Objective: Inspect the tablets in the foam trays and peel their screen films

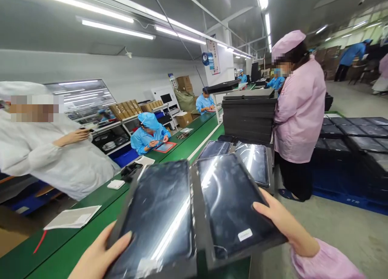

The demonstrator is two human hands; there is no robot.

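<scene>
Tablets [160,206] sit clamped, one apiece, in the grip of the left hand [103,250] and right hand [274,212], before the tall dark stack [248,117].

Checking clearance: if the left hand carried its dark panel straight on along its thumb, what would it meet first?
For the left hand, likely the other dark panel, in the right hand; it lies close beside the left panel. Depth is unclear, so I can't tell whether their edges touch.
</scene>
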